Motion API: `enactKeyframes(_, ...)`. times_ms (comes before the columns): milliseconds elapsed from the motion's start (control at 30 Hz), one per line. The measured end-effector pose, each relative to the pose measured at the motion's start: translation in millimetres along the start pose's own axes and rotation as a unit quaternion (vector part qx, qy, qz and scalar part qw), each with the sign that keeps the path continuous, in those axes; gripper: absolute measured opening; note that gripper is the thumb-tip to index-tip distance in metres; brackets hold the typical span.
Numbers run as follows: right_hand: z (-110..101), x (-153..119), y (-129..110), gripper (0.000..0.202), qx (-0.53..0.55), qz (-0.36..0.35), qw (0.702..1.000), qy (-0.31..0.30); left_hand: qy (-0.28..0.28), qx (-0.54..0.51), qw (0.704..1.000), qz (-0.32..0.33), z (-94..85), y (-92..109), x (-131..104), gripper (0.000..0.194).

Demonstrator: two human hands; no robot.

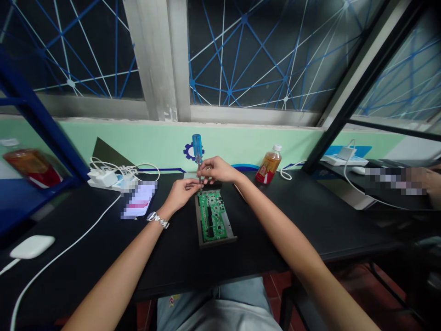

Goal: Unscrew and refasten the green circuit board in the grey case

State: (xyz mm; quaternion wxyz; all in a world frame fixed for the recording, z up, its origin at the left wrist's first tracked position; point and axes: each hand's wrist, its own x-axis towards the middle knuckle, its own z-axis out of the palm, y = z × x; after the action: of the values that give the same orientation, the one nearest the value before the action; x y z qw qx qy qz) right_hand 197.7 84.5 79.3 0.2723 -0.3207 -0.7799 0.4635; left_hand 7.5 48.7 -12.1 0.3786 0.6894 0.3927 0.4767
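Got the screwdriver point(197, 147) upright in the right hand point(220, 169), fingers nearly closed around it low down. Left hand point(181, 194) pinched almost shut near the tip, can't tell on what. Green board point(215, 220) in a tray point(199, 226), just body-side of both hands. Phone point(140, 200) left of the left hand.

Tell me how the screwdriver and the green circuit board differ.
The screwdriver stands roughly upright, while the circuit board lies flat. The screwdriver is slim with a see-through blue handle; the circuit board is wider, green and dotted with components. Both are longer than they are wide.
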Motion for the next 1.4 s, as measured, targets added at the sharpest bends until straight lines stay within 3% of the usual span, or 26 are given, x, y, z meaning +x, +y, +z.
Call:
enactKeyframes(133, 1, -3, -6, 0.009, 0.009, 0.013, 0.999, -0.028, 0.018, 0.040, 0.999, 0.009, -2.6, -1, 0, 0.033)
enactKeyframes(333, 7, -5, -9, 0.016, 0.006, 0.013, 0.999, -0.049, 0.010, 0.029, 0.999, 0.027, 9.2, -2, 2, 0.037)
enactKeyframes(500, 10, -1, -1, 0.012, -0.042, -0.013, 0.999, 0.005, 0.013, 0.023, 0.999, 0.019, 14.7, 2, 2, 0.035)
enactKeyframes(833, 13, -7, -4, 0.009, -0.066, -0.041, 0.997, 0.013, 0.014, 0.029, 0.999, 0.016, -1.7, 0, -6, 0.034)
enactKeyframes(967, 11, -15, 3, 0.016, -0.032, -0.060, 0.996, 0.056, 0.028, 0.087, 0.995, 0.028, -9.4, 6, -10, 0.031)
enactKeyframes(1100, 9, -34, 20, 0.027, 0.044, -0.096, 0.985, 0.138, 0.026, 0.109, 0.993, 0.033, -11.5, 14, -15, 0.032)
enactKeyframes(1267, 21, -65, 43, 0.043, 0.180, -0.095, 0.949, 0.240, -0.012, 0.137, 0.990, 0.040, -6.2, 26, -28, 0.027)
enactKeyframes(1400, 35, -80, 54, 0.050, 0.237, -0.088, 0.923, 0.288, -0.026, 0.153, 0.987, 0.047, -0.9, 29, -38, 0.023)
